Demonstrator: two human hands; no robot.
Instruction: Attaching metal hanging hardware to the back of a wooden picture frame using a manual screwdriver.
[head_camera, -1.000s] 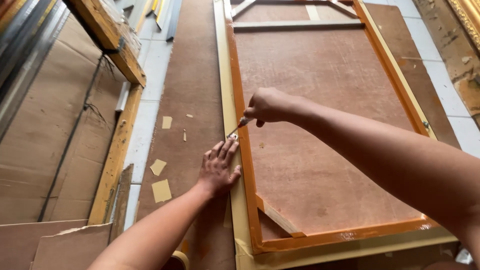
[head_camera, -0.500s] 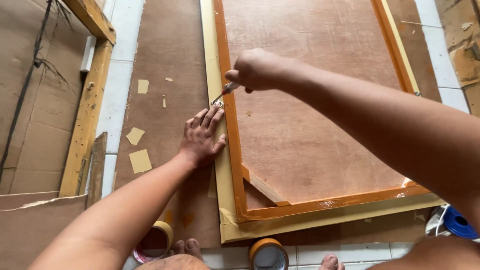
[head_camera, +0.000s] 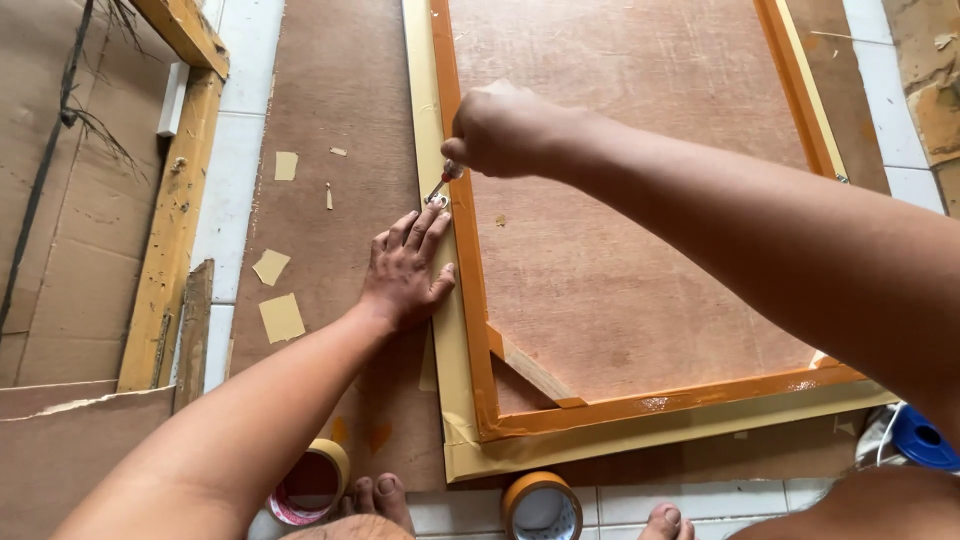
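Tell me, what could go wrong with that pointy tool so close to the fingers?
1. The right hand presses a small pointed tool down at the orange frame, right beside the left hand's fingertips. If the tip slips, it might poke them.
2. The tape rolls lie by the bare feet, so stepping back could mean tripping.
3. A slip could also scratch the brown board.
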